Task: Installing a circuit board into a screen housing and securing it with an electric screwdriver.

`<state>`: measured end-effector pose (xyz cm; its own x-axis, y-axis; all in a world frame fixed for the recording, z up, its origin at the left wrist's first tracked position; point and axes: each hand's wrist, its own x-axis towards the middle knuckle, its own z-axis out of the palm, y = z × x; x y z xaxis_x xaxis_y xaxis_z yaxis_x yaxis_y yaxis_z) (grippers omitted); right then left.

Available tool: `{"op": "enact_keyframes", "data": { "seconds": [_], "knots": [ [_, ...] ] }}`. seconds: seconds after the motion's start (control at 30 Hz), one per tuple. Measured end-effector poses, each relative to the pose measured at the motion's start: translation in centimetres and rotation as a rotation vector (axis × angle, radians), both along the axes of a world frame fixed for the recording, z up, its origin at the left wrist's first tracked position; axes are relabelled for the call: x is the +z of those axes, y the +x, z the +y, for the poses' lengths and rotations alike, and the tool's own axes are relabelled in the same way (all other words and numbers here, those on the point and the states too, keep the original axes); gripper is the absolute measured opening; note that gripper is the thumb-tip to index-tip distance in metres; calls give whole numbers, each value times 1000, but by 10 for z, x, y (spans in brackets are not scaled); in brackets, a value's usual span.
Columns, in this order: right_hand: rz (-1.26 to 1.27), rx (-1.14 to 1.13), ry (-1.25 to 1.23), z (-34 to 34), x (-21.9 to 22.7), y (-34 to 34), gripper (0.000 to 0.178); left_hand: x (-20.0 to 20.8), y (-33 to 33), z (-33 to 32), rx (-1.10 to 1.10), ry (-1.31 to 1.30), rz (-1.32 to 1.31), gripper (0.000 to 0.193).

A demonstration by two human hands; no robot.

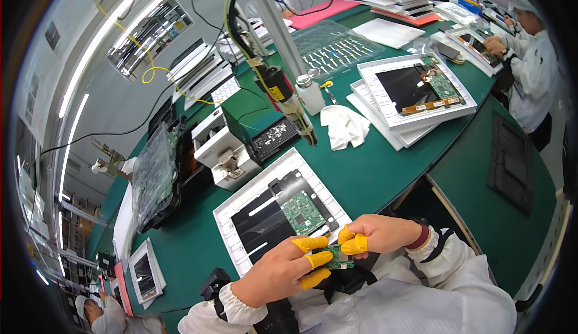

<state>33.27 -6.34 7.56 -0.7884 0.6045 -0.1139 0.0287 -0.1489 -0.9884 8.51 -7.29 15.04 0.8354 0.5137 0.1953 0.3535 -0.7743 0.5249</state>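
Between my hands, close to my body, is a small green circuit board. My left hand, with yellow finger cots, grips its left side. My right hand, also in yellow finger cots, pinches at its upper right; whether something small sits in that pinch is hidden. Just beyond my hands, a white tray-like device housing lies on the green table. Inside it are a dark panel and a larger green circuit board, which neither hand holds.
An electric screwdriver hangs over the table. Behind the housing stands a white box-shaped dispenser; nearby are a bottle and a white cloth. Stacked housings lie at right. Co-workers sit at right, far side and lower left.
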Motion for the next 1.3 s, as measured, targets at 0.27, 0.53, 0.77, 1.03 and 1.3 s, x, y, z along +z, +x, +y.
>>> {"op": "enact_keyframes", "data": {
  "seconds": [0.27, 0.53, 0.77, 1.03, 1.3],
  "knots": [
    [11, -617, 109, 30, -20, 7, 16, -20, -14, 70, 357, 196, 27, 27],
    [-93, -984, 461, 67, -66, 8, 12, -72, -18, 163, 527, 378, 114, 24],
    [-136, -940, 431, 67, -58, 12, 10, -88, -14, 181, 487, 326, 120, 21],
    [-140, -941, 451, 67, -58, 13, 10, -94, -14, 183, 500, 333, 113, 23],
    [-149, -941, 458, 66, -60, 13, 10, -97, -13, 180, 522, 330, 143, 22]
  ]
}}
